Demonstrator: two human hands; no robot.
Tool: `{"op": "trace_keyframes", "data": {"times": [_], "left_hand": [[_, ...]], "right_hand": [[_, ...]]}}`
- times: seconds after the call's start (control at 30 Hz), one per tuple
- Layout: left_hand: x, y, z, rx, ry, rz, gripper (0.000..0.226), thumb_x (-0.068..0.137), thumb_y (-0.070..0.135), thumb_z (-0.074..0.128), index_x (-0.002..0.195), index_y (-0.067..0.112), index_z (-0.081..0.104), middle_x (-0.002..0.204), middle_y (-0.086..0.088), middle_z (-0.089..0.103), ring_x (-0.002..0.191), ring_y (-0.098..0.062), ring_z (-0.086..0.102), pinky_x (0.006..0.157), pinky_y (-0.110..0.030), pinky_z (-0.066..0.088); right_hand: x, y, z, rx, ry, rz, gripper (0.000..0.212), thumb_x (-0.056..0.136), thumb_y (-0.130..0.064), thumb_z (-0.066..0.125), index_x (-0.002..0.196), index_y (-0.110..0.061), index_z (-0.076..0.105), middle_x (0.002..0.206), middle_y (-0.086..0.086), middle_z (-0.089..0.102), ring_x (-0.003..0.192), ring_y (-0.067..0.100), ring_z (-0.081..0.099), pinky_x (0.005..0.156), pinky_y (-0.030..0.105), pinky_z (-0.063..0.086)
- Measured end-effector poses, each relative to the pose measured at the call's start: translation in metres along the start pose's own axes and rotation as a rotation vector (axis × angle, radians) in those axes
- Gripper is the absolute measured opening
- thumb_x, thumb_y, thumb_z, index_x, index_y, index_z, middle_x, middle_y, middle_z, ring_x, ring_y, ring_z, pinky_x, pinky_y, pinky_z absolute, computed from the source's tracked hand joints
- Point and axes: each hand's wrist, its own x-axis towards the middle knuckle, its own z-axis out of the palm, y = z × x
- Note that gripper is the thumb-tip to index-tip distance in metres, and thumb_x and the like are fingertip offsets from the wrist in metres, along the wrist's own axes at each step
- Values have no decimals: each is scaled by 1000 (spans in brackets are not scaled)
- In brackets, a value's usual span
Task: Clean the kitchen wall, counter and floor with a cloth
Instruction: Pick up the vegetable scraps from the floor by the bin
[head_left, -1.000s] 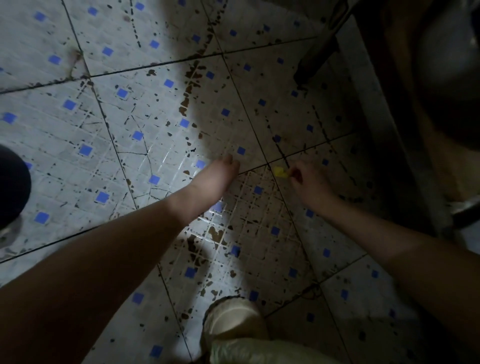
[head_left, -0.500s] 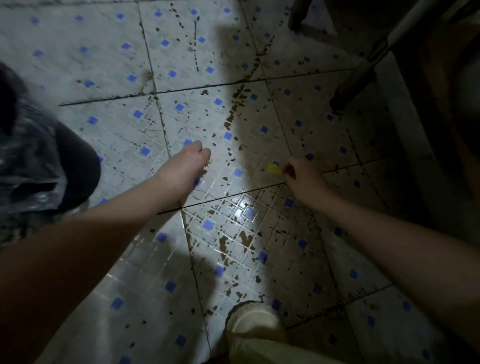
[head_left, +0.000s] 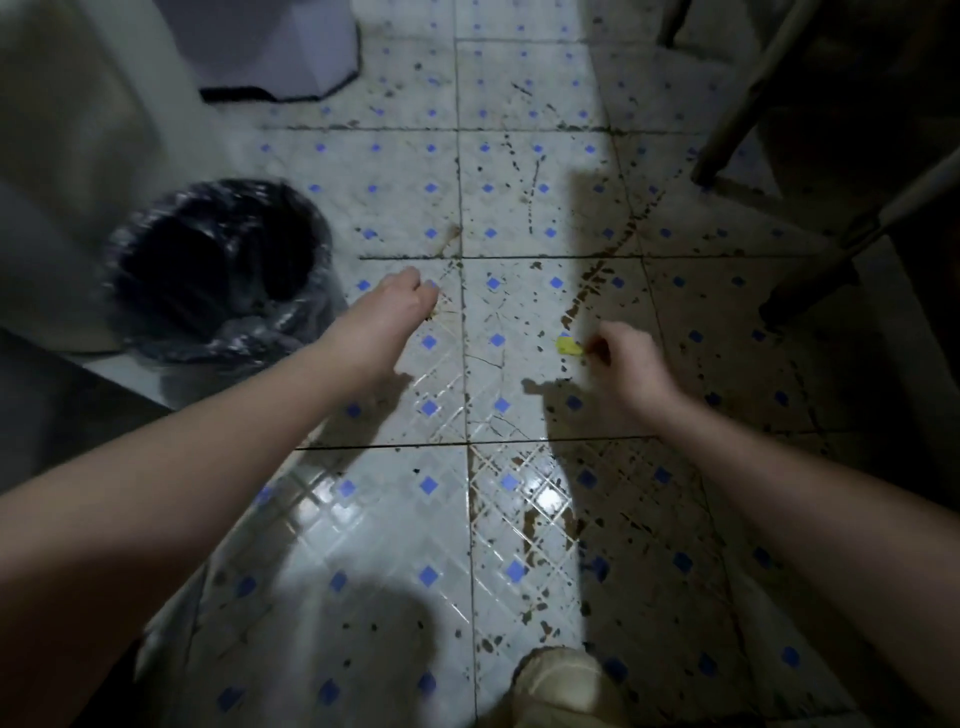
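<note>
The floor (head_left: 395, 519) is white tile with small blue squares, spattered with dark brown stains, thickest at centre right. My right hand (head_left: 626, 358) hovers over the stained tiles, its fingertips pinched on a small yellow scrap (head_left: 569, 345). My left hand (head_left: 400, 299) is stretched forward with the fingers curled shut; a small bit seems to show at its fingertips, but I cannot tell what. It hangs just to the right of a bin (head_left: 218, 270) lined with a black plastic bag. No cloth is in view.
A grey cabinet or wall (head_left: 67, 171) stands at the left behind the bin. A pale box-like object (head_left: 275, 47) sits at the top. Dark furniture legs (head_left: 810, 280) slant in at the right. My foot in a beige shoe (head_left: 561, 686) shows at the bottom.
The view has swung left and up, bringing the bin fully into sight. Both hands have moved left toward the bin, the right one still pinching the yellow scrap.
</note>
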Motion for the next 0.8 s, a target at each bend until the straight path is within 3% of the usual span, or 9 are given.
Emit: {"op": "trace_keyframes", "data": {"times": [0.1, 0.23, 0.37, 0.47, 0.8], "left_hand": [[-9, -10, -18, 6, 64, -49, 39, 73, -23, 45, 104, -2, 52, 105, -20, 47, 92, -32, 49, 75, -39, 43], [-27, -20, -39, 11, 114, -96, 46, 63, -23, 54, 103, 0, 52, 105, -16, 45, 91, -29, 47, 75, -43, 46], [-48, -39, -56, 10, 174, -173, 36, 72, -14, 62, 104, 1, 53, 106, -16, 45, 94, -30, 47, 76, -41, 45], [-67, -59, -64, 2, 235, -246, 27, 79, -14, 53, 102, 0, 55, 104, -18, 44, 92, -32, 49, 77, -46, 46], [-110, -91, -63, 27, 193, -421, 24, 82, -15, 44, 100, -2, 52, 103, -20, 43, 91, -36, 48, 72, -48, 45]], "right_hand": [[8, -25, 0, 17, 7, -91, 11, 88, -2, 55, 93, -9, 63, 94, 6, 61, 83, 20, 57, 70, 30, 48], [20, -59, 6, 5, 16, -182, 12, 87, -3, 55, 91, -11, 64, 91, 5, 63, 81, 19, 59, 68, 29, 48], [30, -97, 13, 0, 29, -290, 11, 85, -4, 56, 88, -11, 64, 90, 7, 65, 82, 21, 57, 68, 29, 44], [36, -124, 12, 45, 57, -354, 11, 85, -4, 57, 91, -8, 66, 91, 8, 66, 83, 21, 59, 73, 34, 50], [56, -182, 11, 48, 105, -500, 13, 84, -2, 57, 92, -7, 67, 93, 8, 66, 86, 22, 59, 74, 32, 49]]}}
